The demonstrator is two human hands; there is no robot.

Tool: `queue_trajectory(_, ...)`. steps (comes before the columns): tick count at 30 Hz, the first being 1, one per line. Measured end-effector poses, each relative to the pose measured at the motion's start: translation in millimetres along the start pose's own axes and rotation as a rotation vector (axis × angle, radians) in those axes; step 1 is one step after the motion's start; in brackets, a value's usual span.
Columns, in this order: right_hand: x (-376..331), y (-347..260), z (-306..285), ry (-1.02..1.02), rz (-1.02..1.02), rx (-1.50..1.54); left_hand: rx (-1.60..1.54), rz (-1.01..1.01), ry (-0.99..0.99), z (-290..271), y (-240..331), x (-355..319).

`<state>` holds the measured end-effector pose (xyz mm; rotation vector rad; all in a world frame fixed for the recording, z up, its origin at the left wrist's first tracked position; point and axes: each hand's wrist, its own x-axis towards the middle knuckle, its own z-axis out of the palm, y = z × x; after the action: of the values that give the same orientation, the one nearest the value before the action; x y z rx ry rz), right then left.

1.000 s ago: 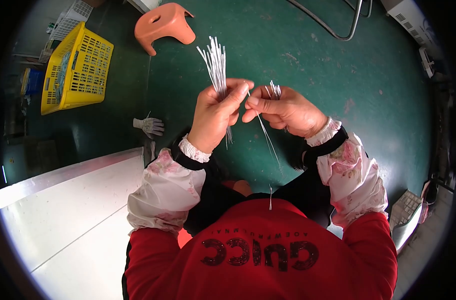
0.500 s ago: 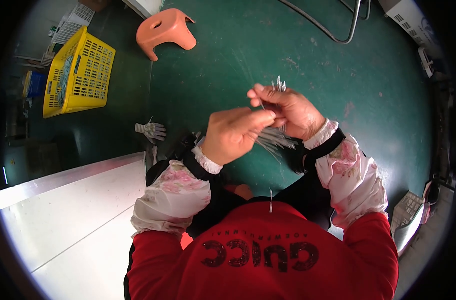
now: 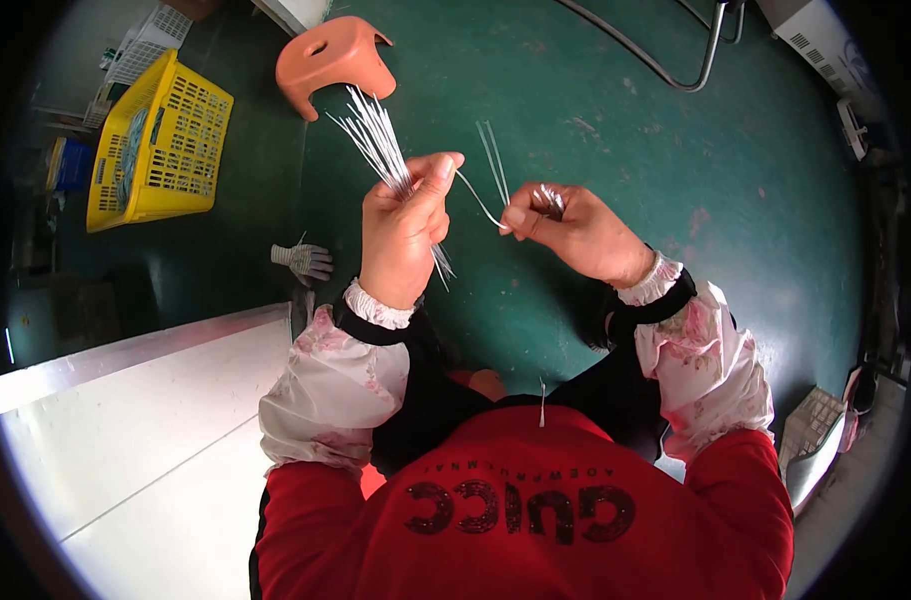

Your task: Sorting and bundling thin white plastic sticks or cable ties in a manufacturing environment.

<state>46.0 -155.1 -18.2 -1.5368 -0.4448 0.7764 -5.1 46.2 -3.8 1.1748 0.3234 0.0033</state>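
Head view, thin silvery strands (image 3: 378, 143), fanned on top, perhaps wire

The floor (image 3: 615, 130) is green and smooth, with a sheen toward its right edge. Pale scuffs show on the far half; a faint reddish mark lies right of centre. A straight seam (image 3: 300, 185) runs far to near on the left part, the surface darker to its left. An orange stool (image 3: 340, 65) stands upright at the far edge, beside the seam. A yellow basket (image 3: 187, 135) sits toward the left edge. A grey-and-white glove (image 3: 303, 261) lies near the seam, fingers spread, nearer than the stool.
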Motion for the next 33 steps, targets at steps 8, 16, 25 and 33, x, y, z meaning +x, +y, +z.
queue_trajectory(8, -5.9, -9.4, 1.7, -0.167, -0.052, -0.174, -0.018, -0.047, -0.055, -1.4, 1.0, -1.7)
queue_trajectory(16, -5.5, -9.0, -0.2, -0.234, 0.006, -0.139, -0.084, -0.093, -0.181, -4.3, -2.1, -0.9)
queue_trajectory(25, -3.0, -5.4, -1.7, -0.182, 0.069, -0.124, -0.001, 0.044, -0.085, -2.6, -2.6, -2.0)
queue_trajectory(33, 2.3, 2.4, 4.8, 0.15, -0.15, -0.178, -0.079, 0.14, 0.084, 0.4, -4.9, 0.2)
